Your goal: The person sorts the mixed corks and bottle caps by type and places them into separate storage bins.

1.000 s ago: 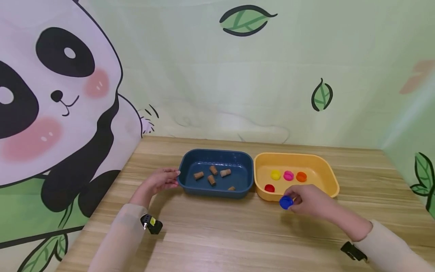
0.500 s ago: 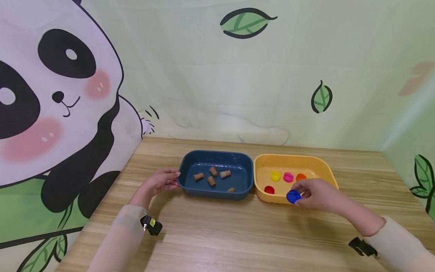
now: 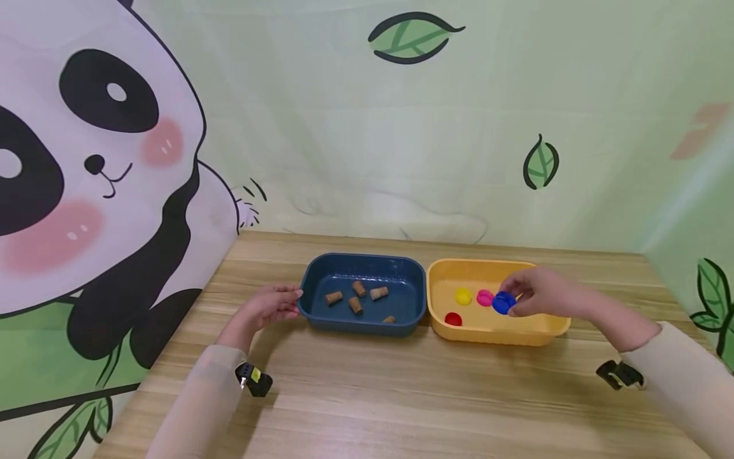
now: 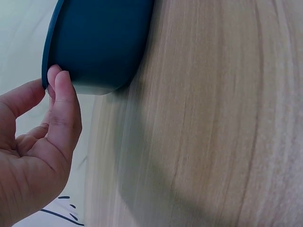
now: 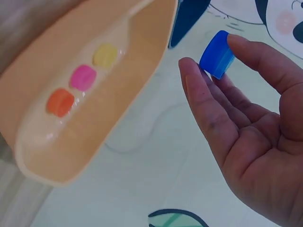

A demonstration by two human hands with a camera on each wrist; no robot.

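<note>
My right hand point(image 3: 541, 293) pinches a blue bottle cap point(image 3: 504, 303) between thumb and fingers, above the yellow tray point(image 3: 499, 336). In the right wrist view the blue cap's side shows between the fingertips. Inside the yellow tray lie a yellow cap point(image 3: 463, 296), a pink cap point(image 3: 484, 298), a red cap point(image 3: 453, 319) and an orange cap point(image 5: 60, 102); the head view has the orange one hidden by the hand. My left hand point(image 3: 271, 303) grips the left rim of the dark blue tray point(image 3: 361, 327), thumb on the rim and fingers against its outer wall.
Several brown corks point(image 3: 355, 305) lie scattered in the dark blue tray. Both trays stand side by side on a wooden table point(image 3: 367, 395). Behind the table hangs a pale green backdrop point(image 3: 321, 127) with a panda point(image 3: 109, 153) on it.
My right hand has carried the blue cap from the yellow tray's front edge to the right and back, over the tray. The left hand has stayed at the dark blue tray's rim.
</note>
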